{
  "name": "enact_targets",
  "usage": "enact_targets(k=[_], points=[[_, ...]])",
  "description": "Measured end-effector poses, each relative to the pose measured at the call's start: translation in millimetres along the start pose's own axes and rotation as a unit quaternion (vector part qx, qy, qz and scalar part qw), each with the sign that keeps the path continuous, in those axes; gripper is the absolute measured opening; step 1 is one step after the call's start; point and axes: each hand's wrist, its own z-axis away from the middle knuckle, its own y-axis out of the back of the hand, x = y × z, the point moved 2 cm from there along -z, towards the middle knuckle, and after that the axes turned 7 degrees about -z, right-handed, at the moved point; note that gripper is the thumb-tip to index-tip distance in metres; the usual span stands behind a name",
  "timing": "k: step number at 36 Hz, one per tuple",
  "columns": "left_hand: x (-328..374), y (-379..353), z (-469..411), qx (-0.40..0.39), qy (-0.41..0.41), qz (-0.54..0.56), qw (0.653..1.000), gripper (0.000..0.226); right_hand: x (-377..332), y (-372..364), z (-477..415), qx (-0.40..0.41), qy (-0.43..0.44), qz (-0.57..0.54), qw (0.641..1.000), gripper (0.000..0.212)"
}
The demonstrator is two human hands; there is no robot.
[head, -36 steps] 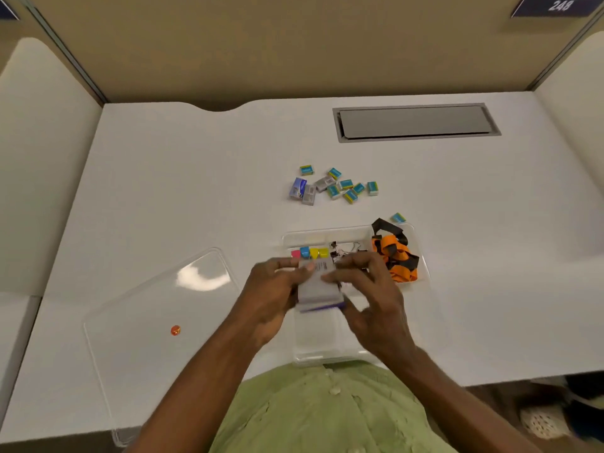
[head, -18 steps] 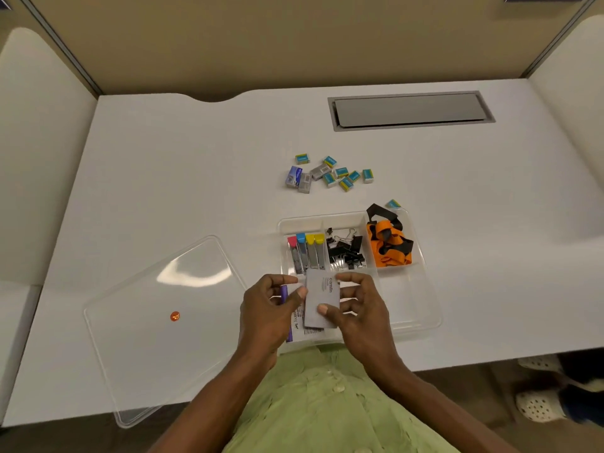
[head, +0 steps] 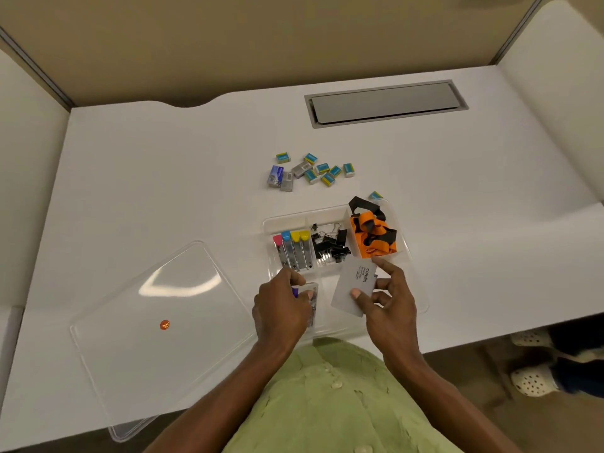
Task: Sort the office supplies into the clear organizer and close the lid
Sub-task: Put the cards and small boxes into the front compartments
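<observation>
While the left hand (head: 282, 313) grips a small pack (head: 312, 294), the right hand (head: 394, 310) fingers (head: 385, 267) pinch a grey card (head: 353, 284) above the organizer (head: 273, 223).

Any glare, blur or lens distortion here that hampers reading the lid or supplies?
Head view: curved glare streaks on the clear lid; wide-angle lens bows the desk edges; focus sharp, print on the grey card in the right hand legible; left hand hides most of its packet.

grey card (head: 354, 287) above open clear organizer (head: 413, 256)
</observation>
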Motion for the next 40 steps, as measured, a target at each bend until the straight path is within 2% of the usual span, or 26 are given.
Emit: enact_targets(k=[3, 6, 9, 13, 17, 19, 23, 26, 30, 34, 38, 40], points=[[3, 0, 0, -0.009, -0.038, -0.094, 0.995, 0.025, 7, 2, 5, 0.008, -0.004, 0.001, 1.000, 0.061], [11, 4, 4, 0.028, -0.125, -0.237, 0.963, 0.020, 13, 2, 8, 0.018, 0.006, 0.030, 0.999, 0.054], [14, 10, 8, 0.039, -0.145, -0.282, 0.948, 0.020, 16, 4, 10, 0.018, 0.013, 0.035, 0.999, 0.049], [2, 21, 5, 0.081, -0.131, -0.261, 0.953, 0.021, 13, 3, 8, -0.009, 0.037, 0.046, 0.998, 0.042], [-16, 31, 3, 0.101, -0.062, -0.249, 0.961, 0.027, 4, -9, 4, -0.080, 0.082, 0.094, 0.989, 0.040], [-26, 33, 4, 0.085, -0.013, -0.211, 0.974, 0.033, -2, -20, 1, -0.123, 0.116, 0.147, 0.975, 0.039], [-43, 30, 3, 0.031, 0.075, -0.139, 0.987, 0.036, -12, -52, -3, -0.191, 0.140, 0.262, 0.936, 0.043], [-47, 26, 1, 0.011, 0.102, -0.076, 0.992, 0.020, -13, -75, -2, -0.196, 0.176, 0.367, 0.892, 0.050], [-50, 19, -1, -0.007, 0.132, -0.025, 0.991, 0.018, -9, -92, 6, -0.196, 0.224, 0.487, 0.821, 0.053], [-51, 17, -2, -0.012, 0.134, -0.009, 0.991, 0.017, -10, -98, 16, -0.217, 0.196, 0.554, 0.780, 0.037], [-53, 17, -3, -0.016, 0.137, -0.001, 0.990, 0.016, -11, -96, 19, -0.232, 0.148, 0.557, 0.783, 0.033], [-51, 17, -3, -0.020, 0.134, 0.001, 0.991, 0.016, -11, -99, 21, -0.239, 0.124, 0.549, 0.792, 0.043]])
